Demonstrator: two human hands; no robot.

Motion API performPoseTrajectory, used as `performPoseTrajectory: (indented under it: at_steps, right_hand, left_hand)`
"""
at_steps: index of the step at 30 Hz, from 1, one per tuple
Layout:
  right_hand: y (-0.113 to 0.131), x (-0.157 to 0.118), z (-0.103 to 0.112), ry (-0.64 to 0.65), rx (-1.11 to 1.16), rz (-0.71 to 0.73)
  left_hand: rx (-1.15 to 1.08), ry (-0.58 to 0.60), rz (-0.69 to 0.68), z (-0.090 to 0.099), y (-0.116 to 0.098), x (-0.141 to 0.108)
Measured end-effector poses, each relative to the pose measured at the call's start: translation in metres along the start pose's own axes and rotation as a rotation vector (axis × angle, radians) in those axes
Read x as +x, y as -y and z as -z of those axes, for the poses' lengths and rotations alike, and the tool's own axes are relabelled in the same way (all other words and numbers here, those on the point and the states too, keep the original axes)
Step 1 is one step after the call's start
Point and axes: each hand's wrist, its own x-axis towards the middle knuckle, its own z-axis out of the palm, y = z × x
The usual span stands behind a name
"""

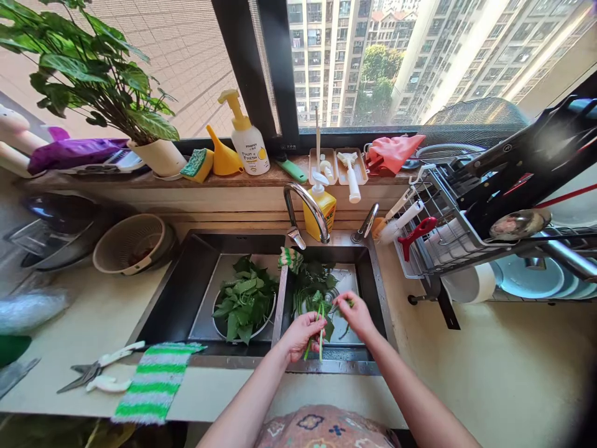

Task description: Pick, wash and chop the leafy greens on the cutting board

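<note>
The left hand's (pixel 301 335) fingers pinch closed on slender green stems (pixel 321 350), which call for light pressure. The right hand's (pixel 358 316) fingertips bend close together (whether they grip anything, I cannot tell). Beyond, leafy greens (pixel 317 283) lie in the right basin (pixel 383 305); more leaves (pixel 245 298) heap a round bowl (pixel 267 326).

The sink (pixel 186 292) is dark metal with a satin look; the curved faucet (pixel 305 202) above is glossy and chromed. On the near left, the striped cloth (pixel 153 379) looks fuzzy. The yellow funnel (pixel 224 151) seems smooth plastic, the bench (pixel 485 367) pale and smooth.
</note>
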Motion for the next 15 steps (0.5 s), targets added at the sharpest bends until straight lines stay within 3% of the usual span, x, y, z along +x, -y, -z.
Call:
performPoseTrajectory:
  at_steps: [2,4,7,10,12,15]
  right_hand:
    - [0.014,0.027,0.012,-0.203,0.319,-0.094]
    - [0.034,0.053,0.030,-0.360,0.528,-0.089]
    - [0.064,0.078,0.060,-0.468,0.609,0.003]
    - [0.079,0.078,0.073,-0.539,0.612,0.148]
    - [0.076,0.063,0.067,-0.467,0.485,0.181]
    - [0.053,0.026,0.042,-0.123,0.112,0.096]
  left_hand:
    - [0.033,0.020,0.018,0.005,0.002,-0.006]
    - [0.064,0.011,0.038,0.013,0.006,-0.010]
    - [0.066,-0.060,0.065,0.025,0.013,-0.012]
    - [0.008,-0.160,0.071,0.031,0.018,-0.008]
    - [-0.054,-0.217,0.056,0.030,0.017,-0.003]
    - [-0.145,-0.251,0.014,0.023,0.010,0.004]
